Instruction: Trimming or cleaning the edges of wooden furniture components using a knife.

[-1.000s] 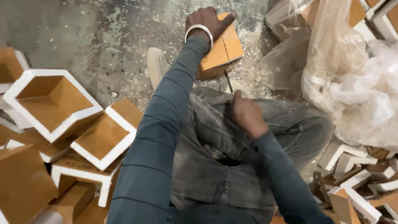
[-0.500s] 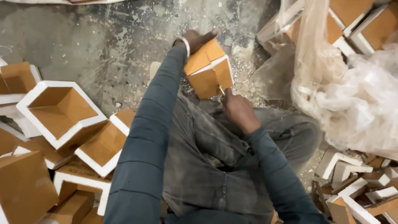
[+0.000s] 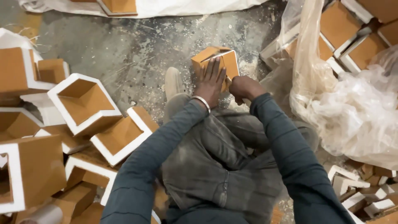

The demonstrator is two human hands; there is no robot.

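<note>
Much dust covers the concrete floor [image 3: 137, 45]; my left hand [image 3: 211, 81] lies flat on a brown, white-edged box [image 3: 213, 56], my right hand [image 3: 244, 88] is fisted beside it.

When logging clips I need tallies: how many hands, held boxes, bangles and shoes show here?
Hands: 2, left hand and right hand
Box: 1
Bangle: 1
Shoe: 1
Total: 5

Box held: small orange cube with white edges [image 3: 215, 62], at centre.
Open boxes: orange, white-rimmed [image 3: 85, 103], piled left.
Plastic bag: clear, crumpled [image 3: 352, 112], right.
</note>
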